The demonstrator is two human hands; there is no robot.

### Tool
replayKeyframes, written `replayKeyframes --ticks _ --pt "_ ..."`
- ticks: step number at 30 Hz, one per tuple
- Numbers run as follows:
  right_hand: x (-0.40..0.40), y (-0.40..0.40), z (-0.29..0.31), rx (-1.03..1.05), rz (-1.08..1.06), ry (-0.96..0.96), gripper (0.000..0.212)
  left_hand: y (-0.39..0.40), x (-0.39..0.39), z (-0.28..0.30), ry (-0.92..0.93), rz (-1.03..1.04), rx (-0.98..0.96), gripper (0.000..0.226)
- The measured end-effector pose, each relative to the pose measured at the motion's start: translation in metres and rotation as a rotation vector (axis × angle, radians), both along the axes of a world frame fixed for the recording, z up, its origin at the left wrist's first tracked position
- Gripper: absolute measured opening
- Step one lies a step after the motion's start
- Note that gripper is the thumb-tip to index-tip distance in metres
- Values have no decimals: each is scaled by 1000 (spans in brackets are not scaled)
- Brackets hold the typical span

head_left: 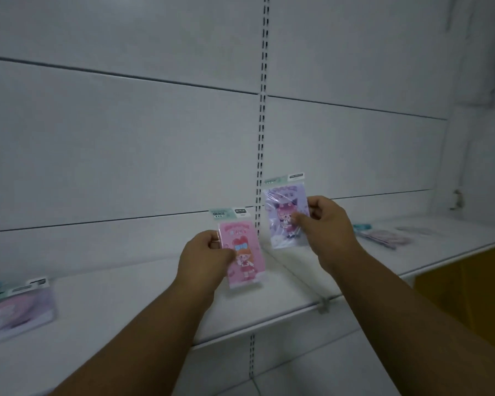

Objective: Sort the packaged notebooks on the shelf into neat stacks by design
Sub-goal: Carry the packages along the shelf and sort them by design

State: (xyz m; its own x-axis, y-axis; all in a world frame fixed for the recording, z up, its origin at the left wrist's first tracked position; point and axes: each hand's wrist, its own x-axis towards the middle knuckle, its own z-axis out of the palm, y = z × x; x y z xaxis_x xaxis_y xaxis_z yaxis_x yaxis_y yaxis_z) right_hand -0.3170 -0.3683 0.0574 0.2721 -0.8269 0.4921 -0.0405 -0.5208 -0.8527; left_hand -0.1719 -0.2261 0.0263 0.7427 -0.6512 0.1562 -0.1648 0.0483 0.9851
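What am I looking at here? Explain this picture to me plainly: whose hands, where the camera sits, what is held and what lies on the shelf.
There is no machine here. A person wears a camera on the head, so this single wide view looks forward and down along their own two bare arms. The left hand holds up a pink packaged notebook with a cartoon girl on it. The right hand holds a purple packaged notebook of a different design. Both are lifted above a white shelf set against a white panelled wall. More packaged notebooks lie on the shelf: a pile at the far left and a few at the far right, both too blurred to read.
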Motion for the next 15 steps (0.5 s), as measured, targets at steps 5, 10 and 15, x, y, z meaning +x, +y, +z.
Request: replayKeyframes --ticks 5,10,15 --pt "-80 -76 7 24 -23 -5 15 -107 -74 8 97 -119 22 13" --pt "-123 -144 8 69 -5 -43 12 -191 -110 8 124 -125 73 7" --pt "-127 -194 2 93 46 -10 12 -244 -106 -3 81 -109 180 15"
